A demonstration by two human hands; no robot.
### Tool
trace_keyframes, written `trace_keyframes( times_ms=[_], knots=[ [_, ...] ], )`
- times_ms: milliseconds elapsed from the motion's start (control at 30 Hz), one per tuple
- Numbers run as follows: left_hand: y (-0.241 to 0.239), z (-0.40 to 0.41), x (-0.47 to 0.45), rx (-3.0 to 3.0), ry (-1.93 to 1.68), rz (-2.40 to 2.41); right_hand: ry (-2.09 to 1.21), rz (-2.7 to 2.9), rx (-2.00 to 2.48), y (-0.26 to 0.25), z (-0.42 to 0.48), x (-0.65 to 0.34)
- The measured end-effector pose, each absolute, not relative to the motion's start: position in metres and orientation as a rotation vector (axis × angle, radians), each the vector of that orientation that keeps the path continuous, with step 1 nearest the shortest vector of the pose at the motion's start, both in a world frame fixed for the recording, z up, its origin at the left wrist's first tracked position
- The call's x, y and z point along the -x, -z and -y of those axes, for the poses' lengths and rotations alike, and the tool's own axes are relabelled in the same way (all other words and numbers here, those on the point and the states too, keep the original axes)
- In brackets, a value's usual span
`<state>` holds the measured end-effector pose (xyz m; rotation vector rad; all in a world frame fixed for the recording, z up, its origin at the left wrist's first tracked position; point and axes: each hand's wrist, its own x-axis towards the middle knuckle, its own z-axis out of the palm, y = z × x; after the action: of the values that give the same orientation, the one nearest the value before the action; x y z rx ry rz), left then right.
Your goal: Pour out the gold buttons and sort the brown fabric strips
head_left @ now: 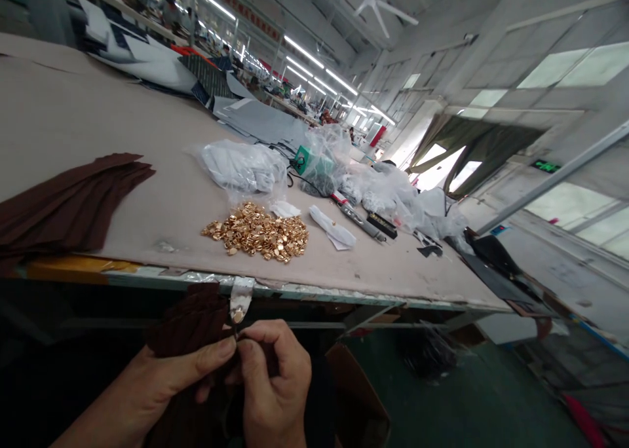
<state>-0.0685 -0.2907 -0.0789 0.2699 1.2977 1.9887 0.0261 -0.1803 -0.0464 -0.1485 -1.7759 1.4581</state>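
Observation:
My left hand (pixel 167 376) is closed around a sheaf of dark brown fabric pieces (pixel 189 320), its thumb stretched along the top towards my right fingertips. Beside it my right hand (pixel 278 382) is closed in a pinch, thumb and forefinger pressed together on something small and dark that I cannot make out. Just above the fingertips, a whitish tab (pixel 241 294) sticks out from the table edge, with a small gold-coloured piece (pixel 238 316) at its lower end. A heap of shiny gold-coloured metal pieces (pixel 263 232) lies on the table beyond my hands.
More brown fabric pieces (pixel 73 202) lie fanned at the table's left. Behind the gold heap are a clear plastic bag (pixel 240 166), a green box (pixel 309 162) and more bags (pixel 388 189). A grey tool (pixel 361 219) lies to the right. Below stands an open cardboard box (pixel 356 395).

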Motion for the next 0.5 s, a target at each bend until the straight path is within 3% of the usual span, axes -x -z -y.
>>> trace_keyframes(
  times_ms=[133, 367, 433, 500],
  knots=[
    [0.081, 0.291, 0.068, -0.188, -2.009, -1.248, -1.674, 1.686, 0.13, 0.045, 0.18, -0.023],
    [0.087, 0.289, 0.065, 0.211, -1.874, -0.969, -1.364, 1.705, 0.074, 0.067, 0.183, -0.023],
    [0.086, 0.291, 0.065, 0.266, -1.838, -0.873, -1.513, 1.586, 0.07, 0.071, 0.186, -0.024],
    [0.082, 0.293, 0.066, 0.205, -1.864, -0.87, -1.873, 1.357, 0.099, 0.068, 0.188, -0.023]
  ],
)
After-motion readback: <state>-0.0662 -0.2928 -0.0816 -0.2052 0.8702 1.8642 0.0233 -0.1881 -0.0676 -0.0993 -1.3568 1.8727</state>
